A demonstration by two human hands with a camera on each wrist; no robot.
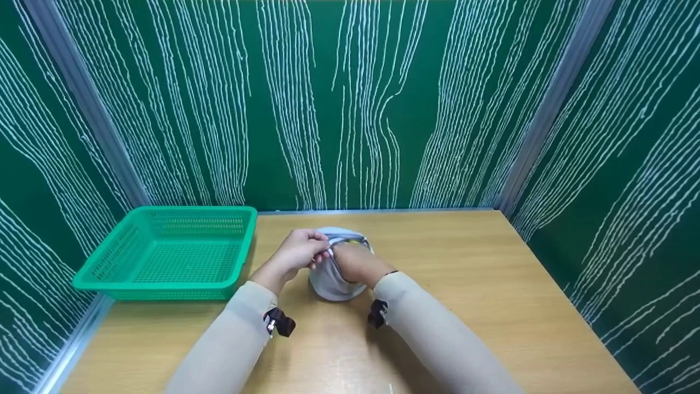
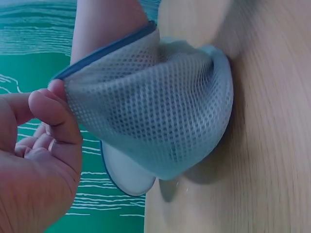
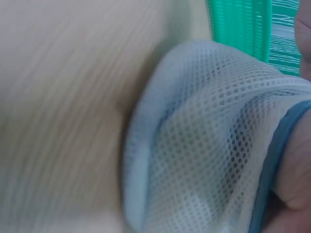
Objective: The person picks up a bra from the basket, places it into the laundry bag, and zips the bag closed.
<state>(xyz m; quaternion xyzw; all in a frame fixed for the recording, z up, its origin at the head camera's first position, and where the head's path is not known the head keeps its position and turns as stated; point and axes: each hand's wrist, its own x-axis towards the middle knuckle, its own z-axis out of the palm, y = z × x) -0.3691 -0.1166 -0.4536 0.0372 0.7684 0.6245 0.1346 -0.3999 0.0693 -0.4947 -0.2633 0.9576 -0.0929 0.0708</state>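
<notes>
A: Nearest first: anything over the near edge?

B: Two pale sleeves [image 1: 443, 334], stretched in over the near edge of the desk [image 1: 481, 262], each with a dark wrist camera [image 1: 283, 322].

A: And further in?

B: A pale mesh bag [image 1: 330, 279] with blue trim, base down on the desk, past the middle toward the far edge, roughly midway between the left and right edges. Mouth upward, sides creased and bulging.

A: Left hand [image 1: 298, 253]?

B: Grip clamped on the bag's rim, pinched between thumb and finger.

A: Right hand [image 1: 354, 261]?

B: Sunk into the mouth, fingers hidden inside. Cannot tell whether apart or together.

A: More around the bag?

B: At the mouth, a yellow patch [image 1: 354, 241], too small to name. From the left wrist, a pale rounded flap [image 2: 127, 170] edged in blue, just beside the bag's body.

A: Toward the far corners?

B: At the far left corner, a green basket [image 1: 158, 287], apart from the bag.

A: Farthest?

B: Green walls [image 1: 421, 131] with wavy white lines, behind the far edge and along both side edges. Grey posts [image 1: 538, 128] at the far corners.
</notes>
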